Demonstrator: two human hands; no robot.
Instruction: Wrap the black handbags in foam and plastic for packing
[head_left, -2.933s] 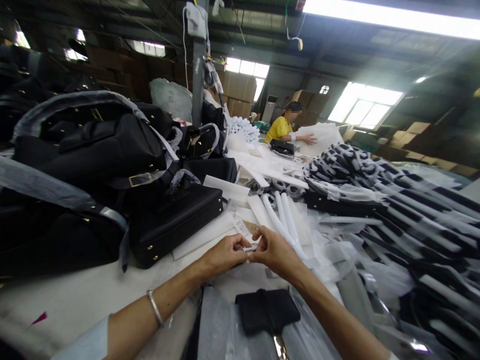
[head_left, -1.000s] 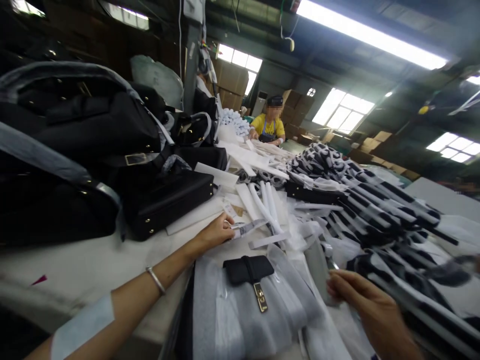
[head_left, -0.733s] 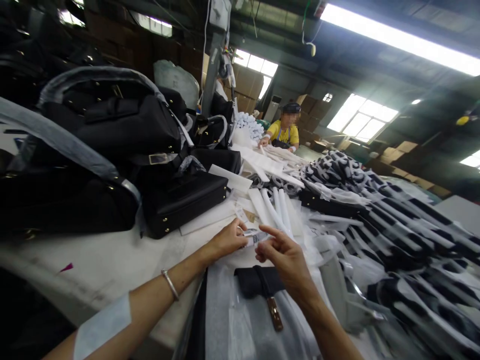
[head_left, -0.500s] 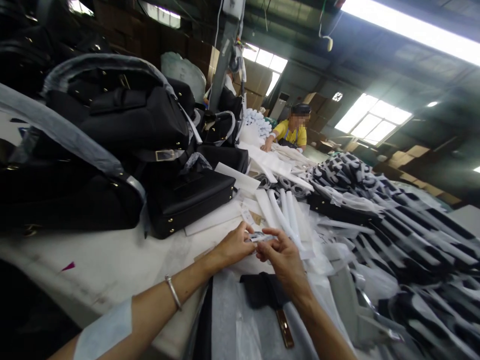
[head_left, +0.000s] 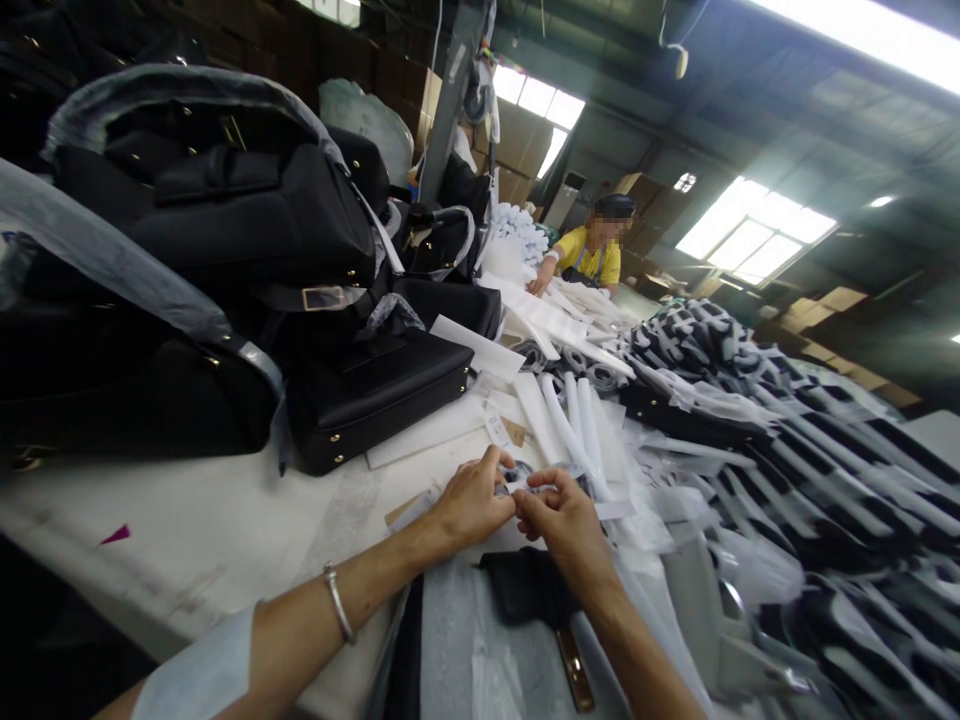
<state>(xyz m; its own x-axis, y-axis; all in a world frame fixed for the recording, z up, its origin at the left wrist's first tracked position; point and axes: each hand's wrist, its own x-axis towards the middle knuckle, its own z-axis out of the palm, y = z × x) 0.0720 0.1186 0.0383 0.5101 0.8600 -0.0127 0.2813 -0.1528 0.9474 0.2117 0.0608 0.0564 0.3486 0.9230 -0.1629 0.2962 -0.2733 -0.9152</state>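
My left hand (head_left: 474,502) and my right hand (head_left: 564,517) meet at the middle of the view, fingertips almost touching. Each is closed in a pinch on a small white strip (head_left: 518,487) stretched between them; its exact kind cannot be made out. Behind the fingers, a clear-wrapped grey piece (head_left: 536,474) is partly hidden. Below my hands lies a black leather flap (head_left: 517,585) with a shiny gold-coloured metal piece (head_left: 575,668) at its end. It rests on a pale grey wrapping sheet (head_left: 457,640), and my right forearm covers part of it.
Black handbags (head_left: 217,220) with wrapped handles are piled at left. White paper rolls (head_left: 574,420) and a tag (head_left: 496,428) lie beyond my hands. Wrapped black-and-white straps (head_left: 817,470) heap up at right. A co-worker in yellow (head_left: 589,255) leans over the far end of the table (head_left: 247,530).
My view has shifted slightly, so the bags sit a little further left. Both hands keep pinching at the same spot, and the white strip between them shows more plainly.
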